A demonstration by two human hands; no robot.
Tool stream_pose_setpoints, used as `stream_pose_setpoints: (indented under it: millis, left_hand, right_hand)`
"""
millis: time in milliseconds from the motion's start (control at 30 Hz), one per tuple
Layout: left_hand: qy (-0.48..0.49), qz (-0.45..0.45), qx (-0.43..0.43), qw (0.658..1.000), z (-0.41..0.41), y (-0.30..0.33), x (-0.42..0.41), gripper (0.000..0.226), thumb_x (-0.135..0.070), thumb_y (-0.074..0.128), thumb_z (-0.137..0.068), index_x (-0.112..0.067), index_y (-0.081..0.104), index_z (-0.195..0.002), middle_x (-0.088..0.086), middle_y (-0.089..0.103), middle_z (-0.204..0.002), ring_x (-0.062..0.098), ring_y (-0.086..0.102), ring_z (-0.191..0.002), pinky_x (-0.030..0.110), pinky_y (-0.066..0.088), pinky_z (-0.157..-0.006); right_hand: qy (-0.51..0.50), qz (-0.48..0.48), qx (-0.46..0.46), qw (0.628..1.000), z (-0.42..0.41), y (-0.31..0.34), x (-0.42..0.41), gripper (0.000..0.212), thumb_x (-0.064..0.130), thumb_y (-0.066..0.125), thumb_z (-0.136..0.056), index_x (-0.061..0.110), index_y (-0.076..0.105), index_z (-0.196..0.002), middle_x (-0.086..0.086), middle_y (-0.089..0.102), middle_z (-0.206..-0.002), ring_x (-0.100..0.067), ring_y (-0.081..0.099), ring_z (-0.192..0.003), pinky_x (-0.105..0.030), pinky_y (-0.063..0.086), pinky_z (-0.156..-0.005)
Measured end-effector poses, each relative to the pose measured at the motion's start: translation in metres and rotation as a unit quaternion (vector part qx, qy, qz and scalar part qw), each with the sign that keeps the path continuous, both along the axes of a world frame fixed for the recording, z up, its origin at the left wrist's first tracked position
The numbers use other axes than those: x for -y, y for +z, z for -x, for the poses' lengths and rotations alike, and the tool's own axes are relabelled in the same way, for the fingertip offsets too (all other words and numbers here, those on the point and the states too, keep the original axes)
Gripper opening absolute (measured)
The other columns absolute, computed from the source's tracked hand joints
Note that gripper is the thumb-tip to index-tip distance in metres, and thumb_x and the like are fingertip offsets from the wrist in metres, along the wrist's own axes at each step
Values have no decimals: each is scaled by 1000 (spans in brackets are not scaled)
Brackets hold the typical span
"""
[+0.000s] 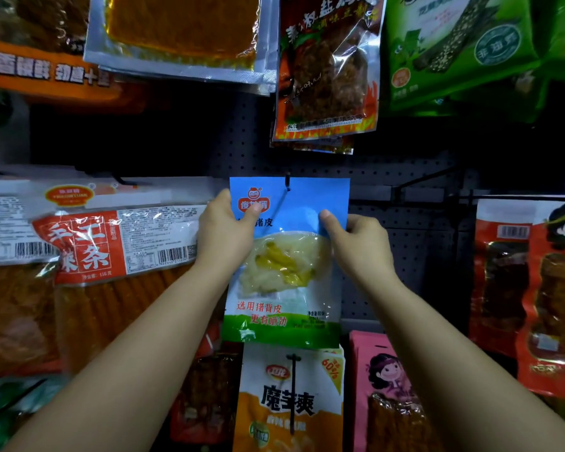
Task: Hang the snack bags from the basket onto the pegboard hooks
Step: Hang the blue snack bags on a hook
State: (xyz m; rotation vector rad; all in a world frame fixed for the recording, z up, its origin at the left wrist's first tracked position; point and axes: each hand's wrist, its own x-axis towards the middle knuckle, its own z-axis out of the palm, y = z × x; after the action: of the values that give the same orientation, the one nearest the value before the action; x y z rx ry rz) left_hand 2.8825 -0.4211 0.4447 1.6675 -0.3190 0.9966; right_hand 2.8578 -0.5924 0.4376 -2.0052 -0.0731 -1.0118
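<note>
A blue, clear and green snack bag [287, 282] hangs upright in front of the dark pegboard [405, 243]. Its top hole sits at the tip of a black hook [287, 182]. My left hand [225, 230] pinches the bag's upper left edge, thumb on the red logo. My right hand [359, 239] pinches the upper right edge, thumb on the blue front. The basket is out of view.
Hung bags surround it: a red-and-white packet [88, 246] to the left, a flame-printed bag [327, 70] above, a green bag [463, 50] at upper right, an orange-and-white bag [291, 402] below, a pink bag [385, 393] and red bags [529, 295] to the right.
</note>
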Motion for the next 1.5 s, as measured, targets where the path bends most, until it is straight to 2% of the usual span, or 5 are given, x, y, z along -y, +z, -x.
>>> stream_pose_setpoints:
  millis: [333, 633, 867, 1367, 1500]
  left_hand:
    - [45, -20, 14, 999, -22, -10, 16, 24, -20, 56, -94, -8, 54, -114, 8, 64, -111, 23, 59, -99, 28, 42, -76]
    - [-91, -6, -46, 995, -8, -84, 13, 80, -48, 60, -82, -31, 17, -148, 0, 34, -149, 7, 45, -127, 39, 47, -100]
    - [-108, -25, -62, 992, -16, -85, 14, 64, -40, 60, -86, -24, 32, -142, 2, 47, -138, 22, 51, -125, 51, 45, -101]
    - [-108, 42, -104, 988, -1, -123, 16, 71, -46, 57, -86, -29, 24, -147, 1, 44, -144, 19, 45, -130, 48, 40, -106]
    - [-114, 83, -150, 979, 34, -163, 14, 65, -36, 57, -89, -29, 26, -146, -2, 48, -139, 9, 51, -121, 24, 44, -95]
  right_hand:
    - [-159, 110, 20, 981, -27, -6, 8, 41, 53, 50, -90, 19, 43, -69, 6, 48, -61, -14, 42, -56, -26, 22, -49]
    - [171, -68, 20, 983, -24, -89, 1, 85, 64, 48, -79, 28, 17, -149, 2, 36, -151, -15, 38, -136, -39, 36, -110]
    - [161, -98, -8, 982, -44, -97, -5, 50, 45, 42, -98, 34, 29, -145, 33, 48, -112, 3, 45, -105, 1, 33, -69]
    - [150, -128, -51, 979, -30, -120, -8, 55, 42, 39, -100, 23, 23, -149, 5, 45, -139, -5, 41, -124, -10, 35, -88]
    - [162, -139, -97, 972, 1, -144, 3, 67, 52, 41, -94, 26, 19, -151, -2, 35, -153, -17, 40, -135, -40, 36, -110]
